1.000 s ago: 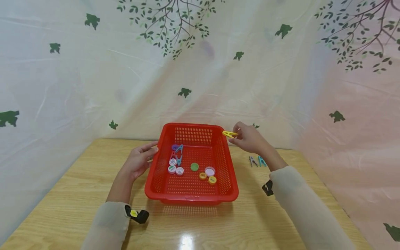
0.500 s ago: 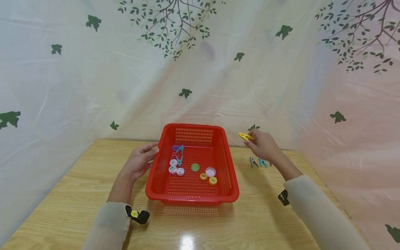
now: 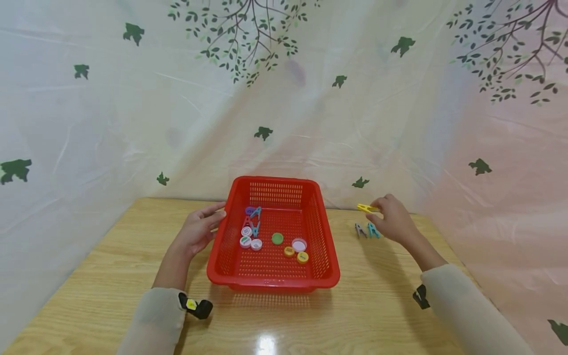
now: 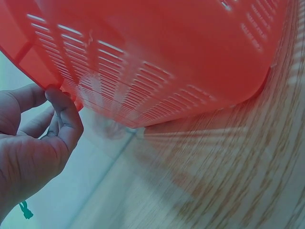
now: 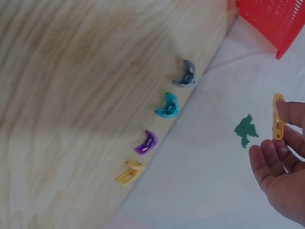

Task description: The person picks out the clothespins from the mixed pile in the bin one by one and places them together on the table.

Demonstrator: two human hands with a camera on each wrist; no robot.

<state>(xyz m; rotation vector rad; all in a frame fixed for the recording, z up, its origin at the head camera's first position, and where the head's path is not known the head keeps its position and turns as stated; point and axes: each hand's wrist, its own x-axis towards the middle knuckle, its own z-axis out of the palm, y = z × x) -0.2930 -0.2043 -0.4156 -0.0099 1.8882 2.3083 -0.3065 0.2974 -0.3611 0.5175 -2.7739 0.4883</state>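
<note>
My left hand (image 3: 198, 231) grips the left rim of a red plastic basket (image 3: 275, 283) with thumb and fingers, as the left wrist view also shows. My right hand (image 3: 392, 219) is raised above the table, right of the basket, and pinches a yellow clothespin (image 3: 366, 208) between thumb and fingers. Below it lie a grey clothespin (image 3: 360, 230) and a teal clothespin (image 3: 373, 230). The right wrist view adds a purple clothespin (image 5: 146, 142) and another yellow clothespin (image 5: 130, 172) in the same row; my right hand hides these from the head view.
Along the basket's left side lie blue clothespins (image 3: 255, 228), a red clothespin (image 3: 247, 221), a purple cap (image 3: 250, 210) and several white caps (image 3: 245, 241). A green cap (image 3: 277, 238), a pale cap (image 3: 299, 244) and two orange caps (image 3: 302, 257) lie farther right. A curtain backs the wooden table (image 3: 111, 256).
My right hand has carried the yellow clothespin rightward and down, from the basket's right rim to over the row of clothespins. My left hand has stayed on the basket.
</note>
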